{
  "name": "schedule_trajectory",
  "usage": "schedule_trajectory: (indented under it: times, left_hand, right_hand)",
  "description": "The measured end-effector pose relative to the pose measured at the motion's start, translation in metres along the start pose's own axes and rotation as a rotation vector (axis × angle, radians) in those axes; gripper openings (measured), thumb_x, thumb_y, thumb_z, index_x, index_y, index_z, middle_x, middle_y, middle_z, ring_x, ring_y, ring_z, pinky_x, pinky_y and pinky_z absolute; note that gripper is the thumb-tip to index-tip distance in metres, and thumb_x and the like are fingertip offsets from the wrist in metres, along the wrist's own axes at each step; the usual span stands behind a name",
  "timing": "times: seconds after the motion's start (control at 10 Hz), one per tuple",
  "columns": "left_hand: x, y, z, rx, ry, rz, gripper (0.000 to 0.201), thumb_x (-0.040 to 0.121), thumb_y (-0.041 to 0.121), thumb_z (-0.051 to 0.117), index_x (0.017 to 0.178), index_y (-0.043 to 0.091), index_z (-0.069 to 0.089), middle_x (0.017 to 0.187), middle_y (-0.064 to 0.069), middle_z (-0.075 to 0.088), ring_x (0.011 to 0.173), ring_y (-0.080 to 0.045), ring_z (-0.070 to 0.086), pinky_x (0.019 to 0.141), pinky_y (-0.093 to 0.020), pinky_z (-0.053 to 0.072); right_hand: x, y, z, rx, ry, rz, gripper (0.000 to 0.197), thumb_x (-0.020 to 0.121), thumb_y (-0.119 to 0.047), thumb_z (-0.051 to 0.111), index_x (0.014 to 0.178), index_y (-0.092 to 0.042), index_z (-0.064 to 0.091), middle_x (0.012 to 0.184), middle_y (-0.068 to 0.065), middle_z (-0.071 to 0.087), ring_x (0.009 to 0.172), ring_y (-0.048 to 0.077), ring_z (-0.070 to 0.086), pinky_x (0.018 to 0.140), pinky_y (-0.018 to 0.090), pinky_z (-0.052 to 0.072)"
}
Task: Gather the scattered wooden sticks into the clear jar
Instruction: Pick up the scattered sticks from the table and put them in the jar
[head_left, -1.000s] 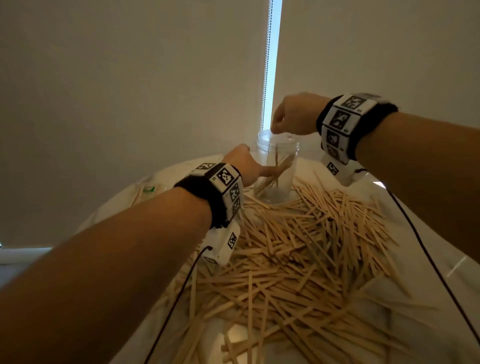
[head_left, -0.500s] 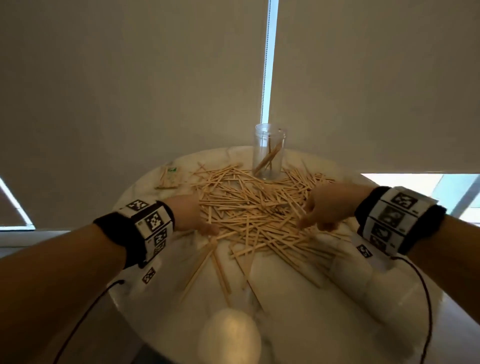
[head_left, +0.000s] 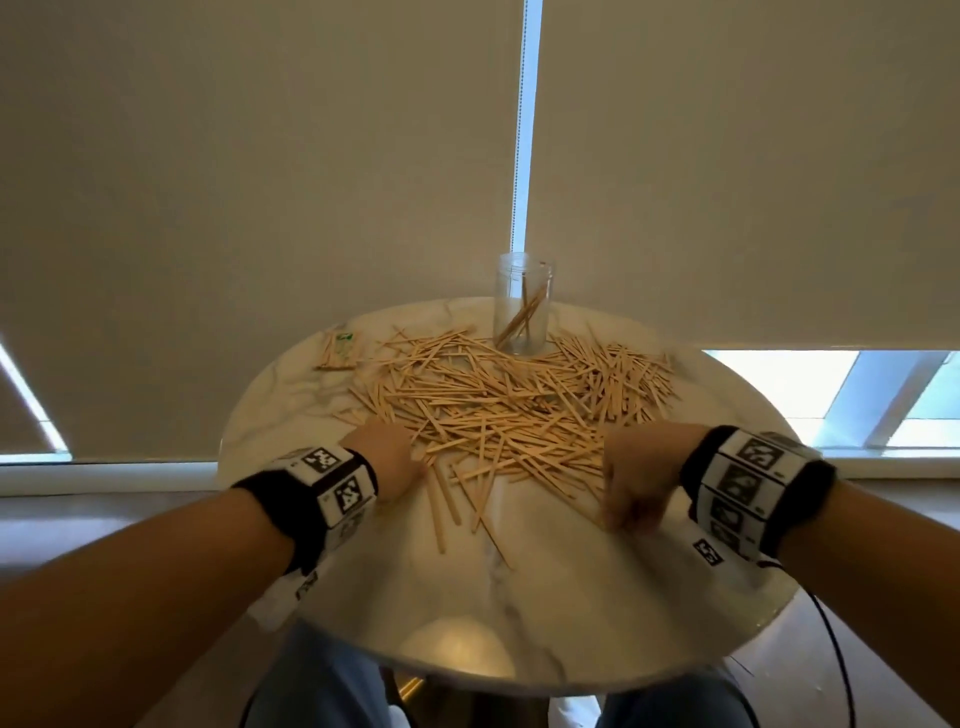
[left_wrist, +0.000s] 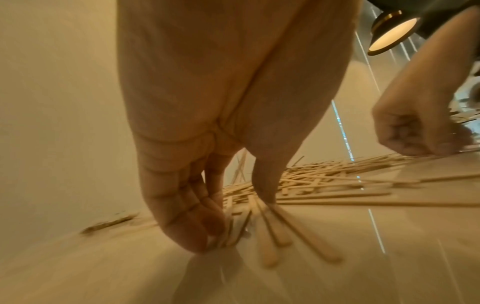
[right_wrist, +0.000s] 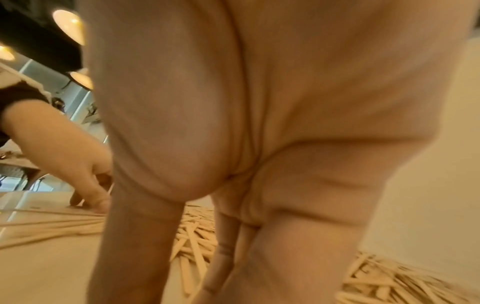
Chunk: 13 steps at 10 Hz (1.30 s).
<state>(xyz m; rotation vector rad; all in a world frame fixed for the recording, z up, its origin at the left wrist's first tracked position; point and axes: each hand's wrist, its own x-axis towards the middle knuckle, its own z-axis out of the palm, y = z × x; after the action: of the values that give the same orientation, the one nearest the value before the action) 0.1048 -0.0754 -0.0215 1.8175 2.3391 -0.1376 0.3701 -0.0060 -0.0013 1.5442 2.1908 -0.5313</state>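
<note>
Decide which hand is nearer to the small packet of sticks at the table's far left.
Left. The left hand sits at the pile's near-left edge, below the packet; the right hand is across the pile, near-right.

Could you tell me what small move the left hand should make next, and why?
Probably close the left hand on the sticks under its fingertips and lift them. Its fingers already curl onto a few wooden sticks at the near edge of the pile, and the clear jar at the table's far side holds only a few sticks.
</note>
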Motion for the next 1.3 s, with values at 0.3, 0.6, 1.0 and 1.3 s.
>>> schedule_trajectory:
  times: [0.3, 0.6, 1.0, 1.3]
  left_hand:
    - [-0.003, 0.056, 0.006, -0.017, -0.02, 0.109, 0.051, 0.08, 0.061, 0.07, 0.09, 0.012, 0.061, 0.087, -0.007, 0.059, 0.096, -0.026, 0.064, 0.068, -0.031, 0.044]
    - [0.019, 0.055, -0.003, -0.412, -0.163, 0.053, 0.015, 0.088, 0.009, 0.065, 0.097, -0.003, 0.069, 0.099, -0.018, 0.068, 0.092, -0.028, 0.065, 0.081, -0.035, 0.055]
    - [0.028, 0.066, -0.003, -0.534, -0.071, -0.085, 0.051, 0.089, 0.048, 0.067, 0.112, 0.003, 0.061, 0.105, -0.013, 0.068, 0.097, -0.026, 0.068, 0.083, -0.035, 0.058]
    - [0.032, 0.087, -0.015, -0.244, -0.112, 0.015, 0.03, 0.096, 0.027, 0.061, 0.116, 0.005, 0.065, 0.105, -0.01, 0.067, 0.087, -0.022, 0.058, 0.072, -0.027, 0.048]
  right_hand:
    - [0.028, -0.078, -0.002, -0.091, 0.255, -0.211, 0.022, 0.081, -0.02, 0.077, 0.096, -0.004, 0.077, 0.088, 0.005, 0.075, 0.081, 0.023, 0.07, 0.063, 0.026, 0.057]
    - [0.047, -0.084, 0.0, 0.229, 0.249, -0.323, 0.015, 0.085, -0.021, 0.076, 0.095, -0.011, 0.079, 0.087, 0.003, 0.078, 0.084, 0.017, 0.073, 0.084, 0.034, 0.06]
    - [0.036, -0.05, -0.036, 0.106, 0.322, -0.165, 0.031, 0.091, -0.036, 0.068, 0.109, -0.01, 0.073, 0.103, 0.005, 0.073, 0.096, 0.021, 0.067, 0.091, 0.039, 0.057]
    - [0.053, -0.04, -0.028, -0.274, 0.241, -0.085, 0.065, 0.078, -0.054, 0.076, 0.12, -0.006, 0.064, 0.106, 0.007, 0.064, 0.099, 0.025, 0.062, 0.088, 0.039, 0.057]
